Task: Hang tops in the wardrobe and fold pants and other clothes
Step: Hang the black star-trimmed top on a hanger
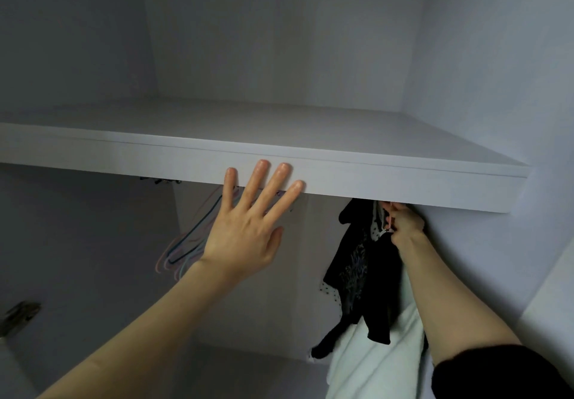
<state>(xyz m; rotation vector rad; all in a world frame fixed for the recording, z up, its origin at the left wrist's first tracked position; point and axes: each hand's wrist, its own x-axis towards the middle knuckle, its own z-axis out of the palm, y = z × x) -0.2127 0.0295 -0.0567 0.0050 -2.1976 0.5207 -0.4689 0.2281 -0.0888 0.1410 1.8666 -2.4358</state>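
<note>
Tops (363, 262) hung in the lower right of the frame, under the white wardrobe shelf (388, 181) — a black one in front, a polka-dotted one partly hidden behind it, and a pale garment (372, 364) below them running off the bottom edge. Right hand (403, 223) was up just under the shelf's front edge, fingers curled and pinching something small at the top of the black top; looked like a hanger hook, but too dark to tell. Rail itself was hidden behind the shelf.

Left hand (248, 227) sat centre frame — fingers straight and spread, tips laid flat against the shelf's front face, holding nothing. Behind it, a bunch of thin empty hangers (186, 243) in pink, blue and dark tones hung at centre left, well apart from the tops.

Dark sleeve (503, 370) covered the right upper arm at the bottom right corner. Metal door hinge (18, 316) showed blurred at the lower left edge. Upper compartment above the shelf filled the top half of the frame.
</note>
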